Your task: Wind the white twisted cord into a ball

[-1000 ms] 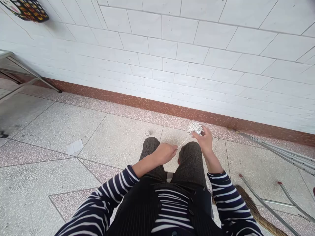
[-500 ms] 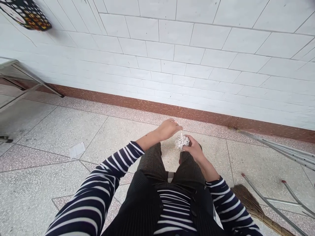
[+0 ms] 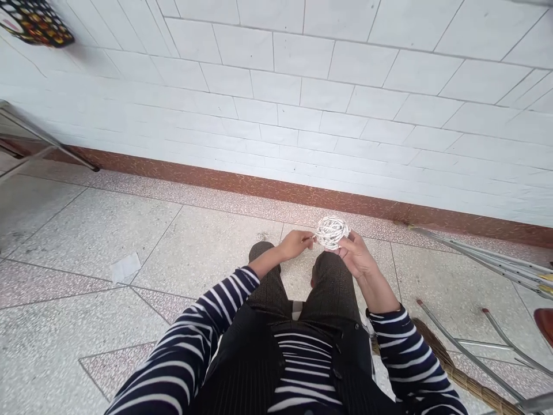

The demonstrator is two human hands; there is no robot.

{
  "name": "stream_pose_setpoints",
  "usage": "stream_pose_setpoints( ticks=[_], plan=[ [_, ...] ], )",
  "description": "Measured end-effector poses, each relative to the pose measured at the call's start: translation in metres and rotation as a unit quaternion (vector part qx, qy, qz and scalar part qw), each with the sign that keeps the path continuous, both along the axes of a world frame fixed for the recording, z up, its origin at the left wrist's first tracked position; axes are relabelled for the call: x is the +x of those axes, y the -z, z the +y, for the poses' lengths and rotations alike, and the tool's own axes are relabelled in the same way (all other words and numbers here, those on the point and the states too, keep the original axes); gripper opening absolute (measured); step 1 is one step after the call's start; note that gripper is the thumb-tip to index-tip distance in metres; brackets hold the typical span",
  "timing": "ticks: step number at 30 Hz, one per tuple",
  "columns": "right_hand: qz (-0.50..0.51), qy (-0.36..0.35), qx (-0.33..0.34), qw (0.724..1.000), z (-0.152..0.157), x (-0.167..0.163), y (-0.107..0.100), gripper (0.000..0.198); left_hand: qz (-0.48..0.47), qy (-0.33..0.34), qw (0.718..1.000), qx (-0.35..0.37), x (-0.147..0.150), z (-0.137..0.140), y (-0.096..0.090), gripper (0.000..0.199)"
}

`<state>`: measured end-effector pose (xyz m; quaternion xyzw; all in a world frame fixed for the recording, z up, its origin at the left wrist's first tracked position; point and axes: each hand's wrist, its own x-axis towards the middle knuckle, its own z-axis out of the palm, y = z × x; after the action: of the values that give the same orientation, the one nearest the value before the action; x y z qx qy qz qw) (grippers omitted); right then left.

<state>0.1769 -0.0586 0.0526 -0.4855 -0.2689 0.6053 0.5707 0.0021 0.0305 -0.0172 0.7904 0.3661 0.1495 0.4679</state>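
A bundle of white cord (image 3: 332,232), wound in loops, is raised just beyond my knees. My right hand (image 3: 356,253) grips its right side, with the thumb across the near face and fingers behind. At the bundle's left edge, my left hand (image 3: 295,244) pinches a strand of the cord between thumb and fingers. Part of the bundle is hidden behind my right fingers. On the floor past my left knee lies a small heap of similar white cord (image 3: 260,237).
A white paper (image 3: 125,268) lies on the floor at left. To the right are a straw broom (image 3: 466,383), a metal-legged frame (image 3: 486,344) and folded metal poles (image 3: 479,253). A tiled wall (image 3: 298,132) runs across the front. A metal table leg (image 3: 78,157) stands far left.
My right hand has raised and turned the cord bundle, so its looped face shows. My left hand has dropped from above the bundle to its left side. The cord heap on the floor has come into view.
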Motion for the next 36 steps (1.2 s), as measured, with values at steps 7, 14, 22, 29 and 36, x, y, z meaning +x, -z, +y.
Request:
stream_pose_setpoints(
  ticks=[7,14,22,29,36],
  plan=[
    [-0.331,0.181,-0.019,0.926,0.033,0.034,0.005,0.060,0.114,0.097,0.982,0.113,-0.029,-0.038,-0.014,0.024],
    [-0.349,-0.049,-0.043,0.935,0.017,0.002,0.060,0.063,0.110,0.139,0.912,0.371,-0.023,-0.004,-0.074,0.029],
    [-0.044,-0.083,-0.010,0.996,-0.018,-0.009,0.010,0.055,0.033,0.057,0.975,0.213,-0.011,0.031,-0.045,0.025],
    [-0.017,0.096,0.042,0.994,-0.004,0.016,-0.042,0.055,-0.097,0.042,0.994,-0.029,0.000,-0.013,-0.022,0.029],
    [-0.035,0.243,0.101,0.964,0.022,0.025,-0.052,0.044,-0.050,0.027,0.996,-0.067,-0.015,-0.012,-0.016,0.026]
  ],
)
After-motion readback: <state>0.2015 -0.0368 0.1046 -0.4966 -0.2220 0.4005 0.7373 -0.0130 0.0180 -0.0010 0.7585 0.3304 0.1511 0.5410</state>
